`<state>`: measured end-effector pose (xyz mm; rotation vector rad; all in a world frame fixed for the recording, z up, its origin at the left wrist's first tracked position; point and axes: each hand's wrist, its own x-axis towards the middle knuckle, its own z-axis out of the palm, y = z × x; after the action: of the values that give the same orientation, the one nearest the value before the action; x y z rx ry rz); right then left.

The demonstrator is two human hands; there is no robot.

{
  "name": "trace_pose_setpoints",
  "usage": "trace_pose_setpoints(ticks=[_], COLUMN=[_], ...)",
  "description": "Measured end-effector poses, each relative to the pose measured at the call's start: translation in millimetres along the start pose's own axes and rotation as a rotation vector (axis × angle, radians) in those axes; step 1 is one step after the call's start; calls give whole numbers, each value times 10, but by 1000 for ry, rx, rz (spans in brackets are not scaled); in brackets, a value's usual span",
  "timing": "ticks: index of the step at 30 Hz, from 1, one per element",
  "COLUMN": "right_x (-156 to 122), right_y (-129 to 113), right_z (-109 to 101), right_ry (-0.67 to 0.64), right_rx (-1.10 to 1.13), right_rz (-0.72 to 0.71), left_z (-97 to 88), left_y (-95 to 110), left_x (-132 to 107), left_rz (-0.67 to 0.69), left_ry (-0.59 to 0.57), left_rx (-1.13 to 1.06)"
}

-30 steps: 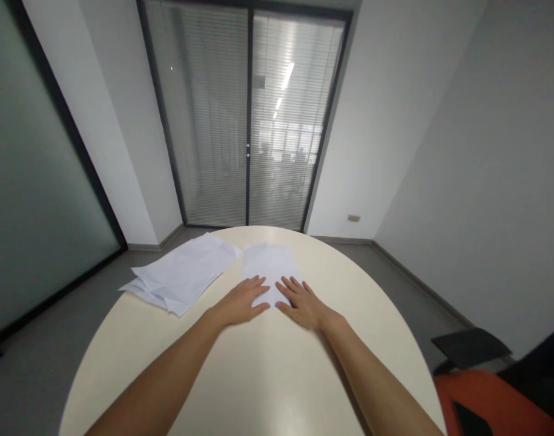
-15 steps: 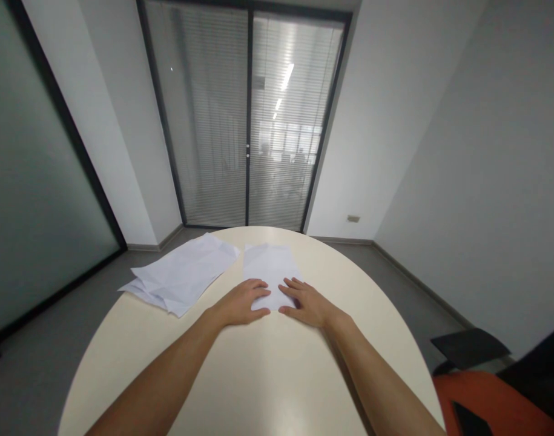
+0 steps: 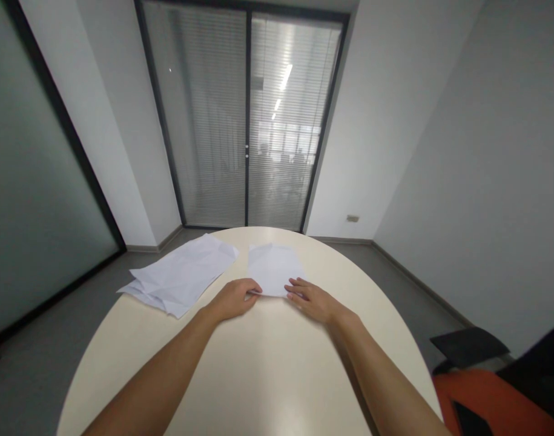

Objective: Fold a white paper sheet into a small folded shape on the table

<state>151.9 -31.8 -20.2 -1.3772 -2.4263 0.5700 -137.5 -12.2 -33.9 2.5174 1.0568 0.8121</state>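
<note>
Left hand (image 3: 234,299): pinching sheet (image 3: 274,266), near-left corner
Right hand (image 3: 313,303): sheet's near-right corner, can't tell whether clasped
Risk: uneven pull could crease sheet

The left hand (image 3: 235,299) and right hand (image 3: 316,301) hide the near corners of the paper (image 3: 277,265). The chair (image 3: 494,390) is cut off at the lower right. Shapes behind the blinds (image 3: 283,181) are too blurred to tell.
</note>
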Motion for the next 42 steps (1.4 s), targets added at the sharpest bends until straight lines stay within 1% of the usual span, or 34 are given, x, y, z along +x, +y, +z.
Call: trace_pose_setpoints(ticks=[5, 9, 12, 15, 18, 22, 25, 28, 31, 35, 38, 42], right_x=[-96, -179, -223, -245, -246, -219, -190, -168, -150, -108, -67, -32], right_y=[106, 285, 413, 475, 479, 464, 449, 432, 439, 488, 507, 484], right_z=[-128, -206, -219, -214, -215, -229, -238, -240, -222, -180, -168, -179], right_ry=[3, 10, 62, 157, 242, 321, 397, 463, 492, 548, 583, 603], right_rx=[47, 155, 262, 283, 259, 174, 134, 174, 256, 357, 381, 365], right_rz=[94, 153, 187, 155, 136, 148, 156, 127, 95, 97, 104, 111], left_z=[-18, -19, -13, -8, -1, 18, 31, 34, 34, 39, 41, 20], left_y=[-62, -73, -87, -110, -133, -156, -166, -168, -162, -132, -105, -95], left_x=[28, 39, 52, 66, 74, 91, 112, 136, 160, 185, 190, 192], left_rz=[-129, -190, -224, -244, -259, -298, -302, -309, -323, -317, -326, -341], left_ry=[91, 137, 177, 202, 235, 292, 345, 409, 461, 518, 534, 533], left_rx=[-26, -27, -64, -130, -176, -234, -292, -367, -457, -564, -581, -529])
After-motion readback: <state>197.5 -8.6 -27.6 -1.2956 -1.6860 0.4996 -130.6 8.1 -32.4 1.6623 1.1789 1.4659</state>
